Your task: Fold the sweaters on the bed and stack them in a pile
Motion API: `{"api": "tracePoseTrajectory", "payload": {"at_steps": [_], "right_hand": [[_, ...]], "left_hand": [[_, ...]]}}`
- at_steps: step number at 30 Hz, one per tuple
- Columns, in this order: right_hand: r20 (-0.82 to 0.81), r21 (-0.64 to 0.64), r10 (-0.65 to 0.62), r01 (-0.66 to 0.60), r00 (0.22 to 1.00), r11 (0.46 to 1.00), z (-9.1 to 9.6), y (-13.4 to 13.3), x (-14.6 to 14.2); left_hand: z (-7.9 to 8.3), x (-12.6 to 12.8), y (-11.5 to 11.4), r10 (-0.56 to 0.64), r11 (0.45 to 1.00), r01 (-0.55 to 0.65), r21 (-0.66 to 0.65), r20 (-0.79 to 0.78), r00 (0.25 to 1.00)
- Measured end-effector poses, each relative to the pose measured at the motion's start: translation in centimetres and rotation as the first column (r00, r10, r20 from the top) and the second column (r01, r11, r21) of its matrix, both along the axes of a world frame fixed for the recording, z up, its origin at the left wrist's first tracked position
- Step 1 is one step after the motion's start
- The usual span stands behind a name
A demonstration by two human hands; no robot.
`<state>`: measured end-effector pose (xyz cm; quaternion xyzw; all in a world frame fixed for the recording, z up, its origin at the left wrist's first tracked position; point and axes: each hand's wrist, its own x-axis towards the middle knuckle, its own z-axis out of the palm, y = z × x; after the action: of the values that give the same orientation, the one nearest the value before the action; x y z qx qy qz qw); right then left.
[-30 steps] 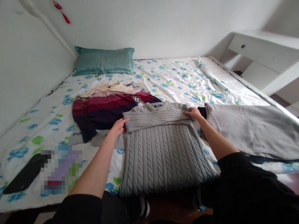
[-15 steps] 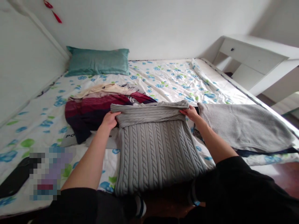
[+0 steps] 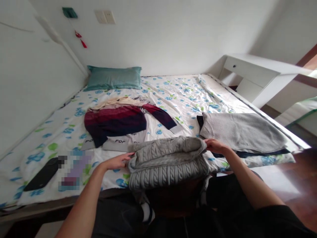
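A grey cable-knit sweater [image 3: 170,158] is folded over at the front edge of the bed, its lower part hanging over the edge. My left hand [image 3: 119,161] is at the sweater's left end, fingertips closed on the fold. At the opposite end, my right hand [image 3: 215,145] grips the right corner between thumb and fingers. Just beyond lies a striped sweater [image 3: 116,119] in cream, maroon and navy, spread over grey cloth [image 3: 119,142] printed "POP". To the right, a light grey ribbed knit garment [image 3: 242,132] lies flat on top of dark cloth.
The bed [image 3: 168,89] has a white sheet with blue flowers. A green pillow [image 3: 114,77] lies at the back left. A black phone [image 3: 43,174] and a blurred-out item [image 3: 75,170] lie front left. A white desk [image 3: 255,72] stands beyond the bed's right edge.
The sweater's upper part has been folded down toward me, making it shorter. Both hands have moved lower and nearer with it. The view has shifted, showing more wall.
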<state>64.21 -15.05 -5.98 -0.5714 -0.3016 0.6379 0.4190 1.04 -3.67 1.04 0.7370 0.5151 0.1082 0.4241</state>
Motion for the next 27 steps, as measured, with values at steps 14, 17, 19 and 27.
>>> {"api": "tracePoseTrajectory", "payload": {"at_steps": [14,17,19,27], "right_hand": [[0.052,0.028,-0.252,0.251,0.966,0.968,-3.3,-2.2,-4.7],[0.097,0.023,-0.333,0.333,0.938,0.943,-3.7,-2.1,-5.0],[0.145,0.004,-0.354,0.358,0.924,0.934,-3.8,-2.0,-4.8],[0.171,-0.047,-0.131,0.141,0.977,0.989,-3.4,-1.8,-3.4]], "left_hand": [[-2.7,9.1,0.1,0.15,0.976,-0.12,0.18,-0.159,0.976],[-1.9,10.9,-0.7,0.07,0.98,-0.022,0.2,-0.237,0.969],[-0.6,10.8,-1.3,-0.136,0.986,0.149,0.08,-0.154,0.979],[0.3,5.7,-1.6,-0.134,0.961,0.139,-0.241,0.036,0.99]]}}
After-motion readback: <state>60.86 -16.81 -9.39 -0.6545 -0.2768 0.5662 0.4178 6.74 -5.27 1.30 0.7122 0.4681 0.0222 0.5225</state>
